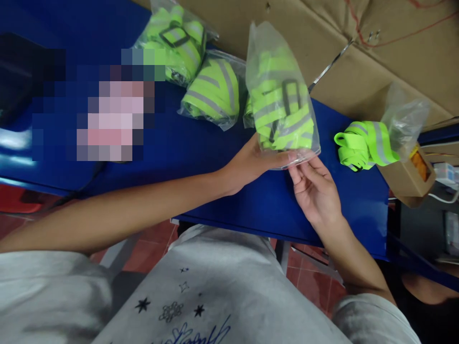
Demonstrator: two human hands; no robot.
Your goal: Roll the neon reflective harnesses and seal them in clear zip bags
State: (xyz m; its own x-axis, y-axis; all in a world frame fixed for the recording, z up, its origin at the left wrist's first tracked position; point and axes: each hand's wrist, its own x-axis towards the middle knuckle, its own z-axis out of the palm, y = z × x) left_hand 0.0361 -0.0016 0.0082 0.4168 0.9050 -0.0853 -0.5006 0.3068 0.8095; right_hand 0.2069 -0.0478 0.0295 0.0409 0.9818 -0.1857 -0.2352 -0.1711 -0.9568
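Note:
A clear plastic bag (263,40) holds folded neon-yellow reflective straps (287,119) with grey stripes and a dark buckle. My left hand (247,162) grips the bag's near edge from the left, thumb on top and fingers hidden beneath. At the bag's near right corner, my right hand (319,186) pinches the plastic edge between thumb and fingers. The bag is held above the blue table (172,162). Just behind it lies another bagged reflective strap bundle (215,91).
A further bagged bundle (179,43) lies at the back left. On the right, a loose reflective strap (366,143) rests beside a crumpled plastic bag (405,124) and an open cardboard box (412,177). Brown cardboard (322,38) stands along the back. Part of the left side is pixelated.

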